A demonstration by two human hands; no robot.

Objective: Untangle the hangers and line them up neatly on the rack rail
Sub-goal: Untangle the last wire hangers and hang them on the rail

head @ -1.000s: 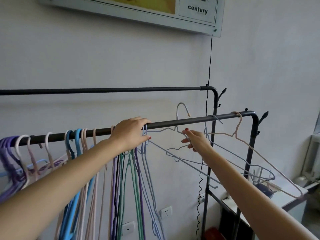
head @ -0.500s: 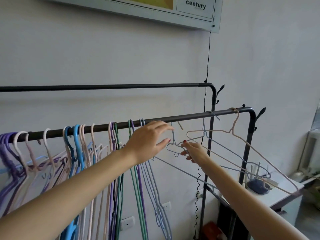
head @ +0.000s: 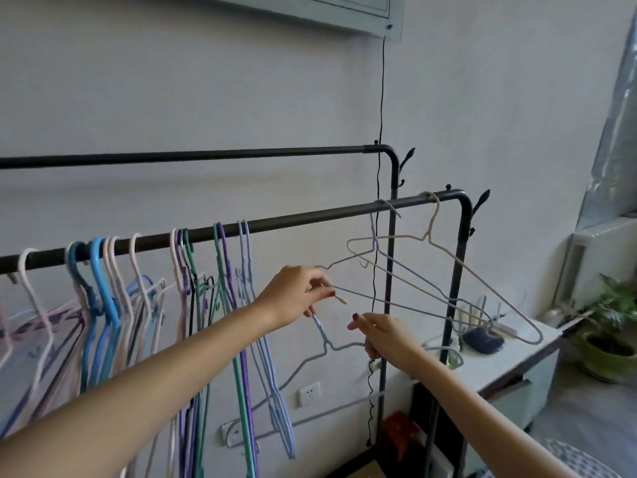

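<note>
Loose blue wire hanger (head: 327,346) is pinched at its hook by the left hand (head: 296,298), shoulder gripped by the right hand (head: 386,336). Probably light, springy, snag-prone; best held near the neck.

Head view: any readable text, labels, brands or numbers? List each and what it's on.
None readable.
Framed board high on the wall: only its lower edge shows, no print in view.
Wall socket below the rack rail: no marking legible.
Hangers and the dark object on the side table: no labels can be made out.
</note>
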